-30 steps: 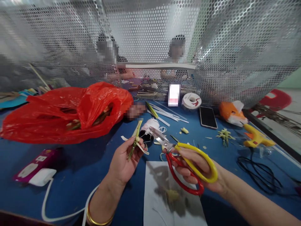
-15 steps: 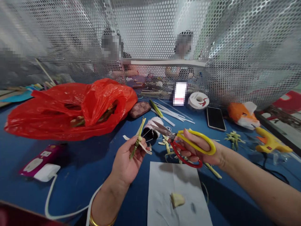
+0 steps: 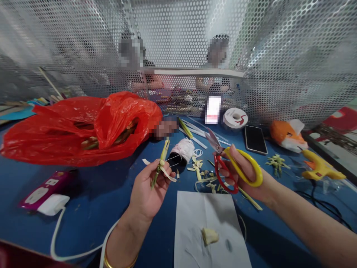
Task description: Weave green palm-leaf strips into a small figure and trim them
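My left hand (image 3: 150, 186) pinches a small bundle of green and pale plant strips (image 3: 161, 162), with strip ends sticking out on both sides. Thin white thread runs from the bundle toward a spool of white thread (image 3: 184, 149) lying on its side. My right hand (image 3: 242, 169) has its fingers through the yellow and red handles of the scissors (image 3: 219, 148); the blades point up and left, off the bundle. Below, a pale plant piece (image 3: 209, 236) rests on a white sheet of paper (image 3: 192, 208).
A red plastic bag (image 3: 64, 149) fills the left, near a purple box (image 3: 46, 189) and white cable. Right of centre are plant scraps (image 3: 198, 169), a white ribbon roll (image 3: 235, 118), a phone (image 3: 256, 139) and a yellow glue gun (image 3: 320, 167). Two people sit behind the perforated screen.
My right hand has moved the scissors right, away from the thread spool and the bundle. My left hand keeps its hold on the bundle and has barely shifted.
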Action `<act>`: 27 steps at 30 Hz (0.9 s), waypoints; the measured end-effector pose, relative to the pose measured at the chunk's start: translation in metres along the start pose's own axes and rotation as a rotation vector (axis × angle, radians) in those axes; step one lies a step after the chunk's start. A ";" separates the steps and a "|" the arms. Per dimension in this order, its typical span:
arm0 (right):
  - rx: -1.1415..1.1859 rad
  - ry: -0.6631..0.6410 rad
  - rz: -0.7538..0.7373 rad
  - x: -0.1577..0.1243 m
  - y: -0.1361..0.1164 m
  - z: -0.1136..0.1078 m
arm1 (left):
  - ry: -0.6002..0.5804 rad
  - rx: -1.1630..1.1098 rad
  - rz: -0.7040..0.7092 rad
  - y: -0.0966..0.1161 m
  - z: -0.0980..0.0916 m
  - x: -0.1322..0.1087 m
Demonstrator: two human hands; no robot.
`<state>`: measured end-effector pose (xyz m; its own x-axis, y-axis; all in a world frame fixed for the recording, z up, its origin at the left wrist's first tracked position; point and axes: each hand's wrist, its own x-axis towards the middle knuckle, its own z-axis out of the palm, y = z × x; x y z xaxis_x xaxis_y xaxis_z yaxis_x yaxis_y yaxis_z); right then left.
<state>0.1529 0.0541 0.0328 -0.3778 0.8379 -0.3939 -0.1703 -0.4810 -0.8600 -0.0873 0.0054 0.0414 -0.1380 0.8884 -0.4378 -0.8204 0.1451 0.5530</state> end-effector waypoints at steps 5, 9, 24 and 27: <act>-0.026 -0.320 0.174 -0.015 0.007 -0.006 | -0.016 -0.011 0.005 0.001 0.000 0.000; -0.063 -0.396 0.232 -0.016 0.015 -0.007 | -0.044 -0.016 0.020 0.001 0.000 0.000; 0.205 -0.408 0.363 0.022 0.011 -0.002 | 0.004 -0.007 0.014 0.001 0.001 -0.002; 0.139 -0.371 0.361 0.018 0.008 -0.001 | 0.003 -0.020 0.026 0.002 0.000 -0.002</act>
<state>0.1451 0.0658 0.0184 -0.7265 0.4777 -0.4939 -0.0797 -0.7726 -0.6299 -0.0884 0.0038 0.0433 -0.1611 0.8906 -0.4252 -0.8275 0.1129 0.5500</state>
